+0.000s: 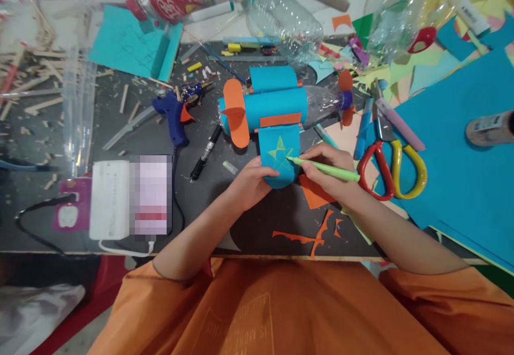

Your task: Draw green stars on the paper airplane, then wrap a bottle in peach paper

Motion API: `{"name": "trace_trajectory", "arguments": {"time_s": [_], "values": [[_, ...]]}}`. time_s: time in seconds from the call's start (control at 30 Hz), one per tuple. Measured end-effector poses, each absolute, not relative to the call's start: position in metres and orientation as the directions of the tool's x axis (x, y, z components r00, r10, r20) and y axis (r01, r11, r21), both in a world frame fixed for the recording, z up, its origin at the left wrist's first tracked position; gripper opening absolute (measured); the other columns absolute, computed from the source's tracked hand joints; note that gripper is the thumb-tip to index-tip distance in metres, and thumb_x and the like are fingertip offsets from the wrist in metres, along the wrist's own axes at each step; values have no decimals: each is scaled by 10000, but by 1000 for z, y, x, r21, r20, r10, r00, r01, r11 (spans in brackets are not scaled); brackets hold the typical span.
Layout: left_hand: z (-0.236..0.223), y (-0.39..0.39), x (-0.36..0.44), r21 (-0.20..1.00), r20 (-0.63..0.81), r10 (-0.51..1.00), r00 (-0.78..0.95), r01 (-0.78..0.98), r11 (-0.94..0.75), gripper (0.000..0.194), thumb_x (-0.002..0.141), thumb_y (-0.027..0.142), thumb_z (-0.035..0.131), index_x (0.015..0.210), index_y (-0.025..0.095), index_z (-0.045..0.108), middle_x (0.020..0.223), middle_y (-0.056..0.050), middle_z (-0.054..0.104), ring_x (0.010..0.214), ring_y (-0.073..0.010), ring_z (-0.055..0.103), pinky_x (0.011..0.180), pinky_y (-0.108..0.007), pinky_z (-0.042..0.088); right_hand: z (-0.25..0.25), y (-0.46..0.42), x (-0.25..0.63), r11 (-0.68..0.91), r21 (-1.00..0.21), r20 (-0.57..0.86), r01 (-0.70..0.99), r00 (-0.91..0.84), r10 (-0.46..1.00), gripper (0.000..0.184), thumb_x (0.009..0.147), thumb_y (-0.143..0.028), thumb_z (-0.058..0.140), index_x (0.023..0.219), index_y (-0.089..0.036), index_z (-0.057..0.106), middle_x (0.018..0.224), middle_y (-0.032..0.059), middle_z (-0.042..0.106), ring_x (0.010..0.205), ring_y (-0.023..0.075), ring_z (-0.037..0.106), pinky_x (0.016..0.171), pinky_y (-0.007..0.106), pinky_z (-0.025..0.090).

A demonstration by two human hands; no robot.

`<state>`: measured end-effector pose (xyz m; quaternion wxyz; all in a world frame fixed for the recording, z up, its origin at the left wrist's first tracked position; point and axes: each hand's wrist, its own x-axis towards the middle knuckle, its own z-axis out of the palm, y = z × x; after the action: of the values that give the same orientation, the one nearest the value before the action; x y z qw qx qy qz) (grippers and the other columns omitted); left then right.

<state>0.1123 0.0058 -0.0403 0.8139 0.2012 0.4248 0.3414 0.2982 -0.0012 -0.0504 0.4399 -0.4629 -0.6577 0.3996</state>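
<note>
A toy airplane (277, 103) made from a plastic bottle wrapped in blue paper lies on the dark table, its purple-capped neck pointing right. Orange paper forms its tail and propeller. My left hand (252, 183) grips the near blue wing (267, 138), thumb on top and fingers hidden beneath. On that wing is a star (280, 154) drawn in light green, partly filled in. Between the fingers of my right hand (331, 167) is a light green marker (337, 171), its tip touching the star's right side.
Left of the airplane lie a blue glue gun (174, 116) and a black pen (206, 154). Scissors (387, 167) with red and yellow handles rest at the right, beside large blue paper (453, 146). Clear bottles (281, 15) stand behind. Orange scraps (321, 232) lie near the front edge.
</note>
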Motion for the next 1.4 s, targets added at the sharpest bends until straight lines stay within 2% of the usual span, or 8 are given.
{"name": "trace_trajectory", "arguments": {"time_s": [0.17,0.37,0.63,0.8,0.93,1.1,1.2,1.4], "values": [[-40,6,112,602,-560,720,409,-396,693,205,556,137,708,759,165,700,719,-1,701,706,-136,639,716,-249,502,-48,0,298,261,-925,218,276,-177,960,186,882,-376,656,782,-222,684,700,10,702,596,138,628,523,266,476],[-41,5,111,622,-550,726,413,-377,686,216,579,148,703,793,171,686,779,-15,705,765,-157,635,782,-291,487,-46,-1,299,191,-945,167,265,-111,980,151,861,-363,694,801,-225,691,760,18,722,652,160,657,565,293,524],[-41,5,112,597,-562,721,406,-404,693,244,574,119,698,815,156,698,796,-42,717,767,-174,635,796,-311,471,-48,-1,297,129,-961,122,245,-44,992,258,857,-468,690,806,-215,700,731,30,719,643,166,651,545,297,525],[-41,6,113,599,-558,724,405,-407,690,255,576,120,701,829,144,704,786,-44,719,741,-169,630,765,-302,468,-44,-1,298,147,-950,130,275,-79,988,222,863,-429,687,794,-219,699,750,27,722,654,163,655,557,294,519],[-42,6,112,615,-555,722,413,-380,691,282,589,136,693,869,165,704,770,-23,708,748,-172,636,761,-298,473,-44,-1,298,220,-931,183,291,-148,972,213,878,-422,668,787,-230,689,728,18,717,636,161,649,547,297,506],[-41,7,112,603,-562,713,419,-382,700,217,571,130,683,784,172,681,729,3,676,732,-145,622,749,-269,481,-47,-3,298,253,-920,196,299,-208,958,212,911,-426,632,834,-242,704,684,12,696,585,155,609,504,292,469],[-40,7,113,603,-563,712,420,-380,701,188,572,129,681,756,166,674,719,-1,666,711,-135,604,715,-258,473,-47,-3,298,273,-913,214,305,-212,954,184,911,-403,639,842,-244,702,692,10,704,583,153,613,500,286,466],[-39,6,111,618,-562,717,413,-366,696,237,606,122,669,836,167,702,746,-11,680,715,-149,606,741,-283,478,-45,-2,298,277,-916,229,291,-188,955,168,909,-390,645,837,-248,698,704,7,708,588,155,633,510,286,476]]}}
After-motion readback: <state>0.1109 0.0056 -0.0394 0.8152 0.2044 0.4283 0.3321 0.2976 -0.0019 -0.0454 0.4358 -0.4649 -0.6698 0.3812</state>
